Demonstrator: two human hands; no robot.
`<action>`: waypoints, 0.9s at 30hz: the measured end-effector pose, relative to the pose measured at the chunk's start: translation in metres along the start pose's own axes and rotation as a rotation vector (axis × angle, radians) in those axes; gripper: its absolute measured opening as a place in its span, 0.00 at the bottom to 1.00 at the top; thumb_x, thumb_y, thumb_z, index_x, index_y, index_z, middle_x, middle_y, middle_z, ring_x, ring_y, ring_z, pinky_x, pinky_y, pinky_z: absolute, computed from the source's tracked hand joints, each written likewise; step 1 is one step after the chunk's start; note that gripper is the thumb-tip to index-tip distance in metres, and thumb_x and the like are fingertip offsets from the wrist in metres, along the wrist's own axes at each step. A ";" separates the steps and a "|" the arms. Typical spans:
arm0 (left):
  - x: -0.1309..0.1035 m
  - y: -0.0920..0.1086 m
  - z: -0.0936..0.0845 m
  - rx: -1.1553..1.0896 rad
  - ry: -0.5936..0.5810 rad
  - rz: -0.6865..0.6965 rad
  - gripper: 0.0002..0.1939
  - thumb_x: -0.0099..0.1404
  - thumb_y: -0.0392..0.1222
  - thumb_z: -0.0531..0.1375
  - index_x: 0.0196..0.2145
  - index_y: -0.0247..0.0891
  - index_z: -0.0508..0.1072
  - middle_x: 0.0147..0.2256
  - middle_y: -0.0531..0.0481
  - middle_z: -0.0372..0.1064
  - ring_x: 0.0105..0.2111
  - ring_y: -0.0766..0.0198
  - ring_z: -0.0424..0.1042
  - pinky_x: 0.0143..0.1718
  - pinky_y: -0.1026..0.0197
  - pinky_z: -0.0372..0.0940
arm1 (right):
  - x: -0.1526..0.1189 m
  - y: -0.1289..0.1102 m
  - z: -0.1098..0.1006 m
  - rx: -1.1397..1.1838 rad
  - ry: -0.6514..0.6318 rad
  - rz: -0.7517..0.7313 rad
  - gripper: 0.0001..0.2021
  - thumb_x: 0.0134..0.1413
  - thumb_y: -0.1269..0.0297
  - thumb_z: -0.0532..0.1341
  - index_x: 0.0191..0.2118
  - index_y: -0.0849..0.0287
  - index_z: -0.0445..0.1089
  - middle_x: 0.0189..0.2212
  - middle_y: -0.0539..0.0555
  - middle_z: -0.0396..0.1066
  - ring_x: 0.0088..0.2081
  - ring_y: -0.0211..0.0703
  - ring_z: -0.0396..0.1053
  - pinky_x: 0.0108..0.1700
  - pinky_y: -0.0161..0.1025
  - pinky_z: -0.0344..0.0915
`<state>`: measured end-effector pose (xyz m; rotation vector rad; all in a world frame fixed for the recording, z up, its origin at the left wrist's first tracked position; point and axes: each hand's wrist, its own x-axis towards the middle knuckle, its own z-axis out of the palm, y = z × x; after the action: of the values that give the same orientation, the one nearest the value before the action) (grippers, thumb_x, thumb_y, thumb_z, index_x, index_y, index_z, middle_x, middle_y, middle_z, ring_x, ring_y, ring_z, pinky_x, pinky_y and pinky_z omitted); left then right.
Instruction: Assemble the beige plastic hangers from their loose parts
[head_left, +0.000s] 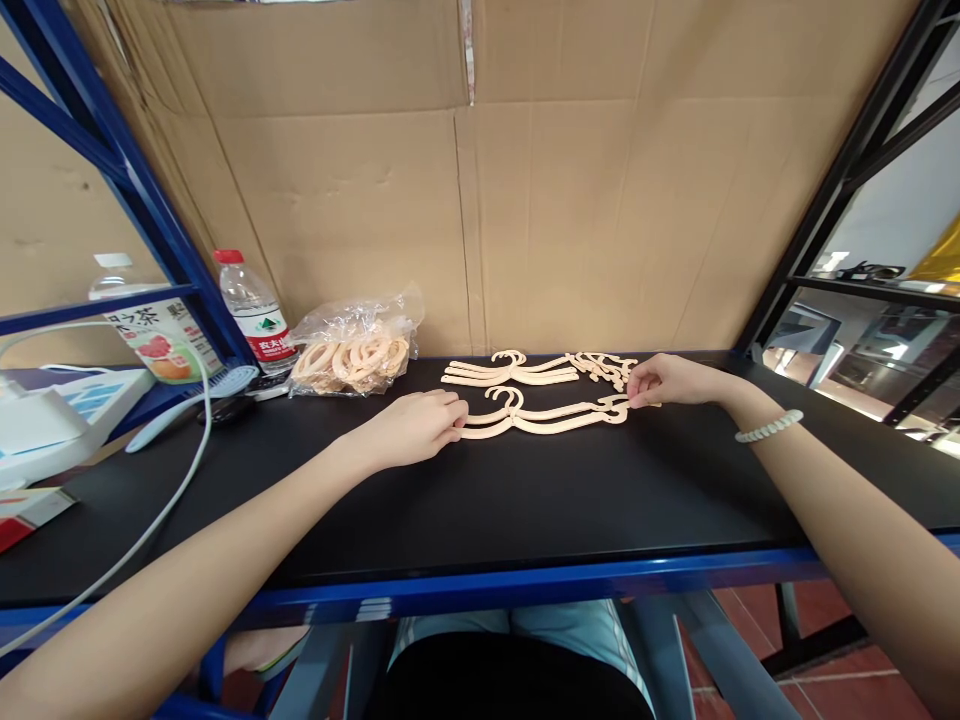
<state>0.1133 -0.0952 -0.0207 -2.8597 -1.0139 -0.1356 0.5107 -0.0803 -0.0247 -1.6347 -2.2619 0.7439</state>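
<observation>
Two beige clothes hangers (555, 425) lie one behind the other on the black tabletop (525, 510). My left hand (427, 425) is closed on their left ends, and its fingers hide those tips. At the opposite end, my right hand (656, 380) pinches a small beige hanger piece (615, 405) that touches or overlaps the right tips; whether it is joined there I cannot tell. Just behind lies a group of similar hangers (510, 375) with their hooks upward. A heap of small beige pieces (600, 365) sits at that group's right end.
A clear plastic bag (356, 350) of beige parts stands at the back left, beside a red-capped water bottle (255, 315). Farther left are a light-blue brush (195, 405), a white cable (184, 480) and a larger bottle (161, 335). Cardboard (555, 200) walls the back.
</observation>
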 end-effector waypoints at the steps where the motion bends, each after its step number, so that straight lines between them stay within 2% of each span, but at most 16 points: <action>1: 0.000 0.000 0.000 0.017 -0.002 -0.003 0.04 0.63 0.34 0.53 0.30 0.39 0.65 0.32 0.49 0.66 0.33 0.59 0.66 0.34 0.60 0.56 | 0.001 0.001 0.000 -0.010 0.005 -0.002 0.15 0.40 0.52 0.66 0.27 0.60 0.71 0.22 0.52 0.70 0.26 0.40 0.66 0.29 0.36 0.60; 7: 0.000 -0.003 0.002 0.135 0.050 -0.008 0.04 0.64 0.35 0.53 0.31 0.39 0.66 0.32 0.49 0.67 0.32 0.59 0.67 0.32 0.60 0.56 | 0.005 0.003 0.003 -0.044 0.055 -0.019 0.12 0.39 0.55 0.65 0.28 0.59 0.71 0.26 0.53 0.73 0.31 0.46 0.70 0.33 0.39 0.63; 12: 0.000 -0.005 0.002 0.311 0.078 -0.042 0.06 0.66 0.35 0.50 0.32 0.37 0.65 0.33 0.46 0.68 0.33 0.57 0.67 0.33 0.58 0.58 | 0.008 0.001 0.009 -0.092 0.135 -0.035 0.08 0.39 0.61 0.64 0.27 0.58 0.70 0.26 0.52 0.74 0.31 0.46 0.71 0.34 0.39 0.65; 17: 0.002 0.004 0.006 0.203 0.150 -0.024 0.06 0.66 0.35 0.51 0.39 0.36 0.67 0.40 0.45 0.68 0.42 0.56 0.68 0.40 0.58 0.63 | 0.006 -0.011 0.014 -0.193 0.220 -0.038 0.06 0.41 0.65 0.61 0.29 0.59 0.70 0.28 0.52 0.73 0.29 0.44 0.70 0.32 0.38 0.64; 22: 0.004 0.009 0.017 0.113 0.143 0.017 0.16 0.69 0.40 0.50 0.53 0.36 0.63 0.52 0.43 0.65 0.52 0.54 0.64 0.49 0.53 0.61 | 0.001 -0.029 0.020 -0.160 0.210 -0.153 0.13 0.48 0.57 0.60 0.37 0.59 0.73 0.34 0.54 0.73 0.31 0.43 0.69 0.34 0.38 0.64; 27: 0.004 0.003 0.023 0.093 0.106 0.009 0.17 0.69 0.35 0.48 0.53 0.36 0.64 0.52 0.44 0.66 0.51 0.56 0.65 0.51 0.54 0.61 | 0.003 -0.030 0.026 -0.202 0.127 -0.222 0.26 0.46 0.49 0.63 0.47 0.63 0.71 0.43 0.59 0.70 0.34 0.44 0.68 0.35 0.39 0.63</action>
<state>0.1199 -0.0919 -0.0437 -2.7411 -0.9603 -0.2296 0.4729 -0.0917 -0.0309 -1.4312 -2.4378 0.3590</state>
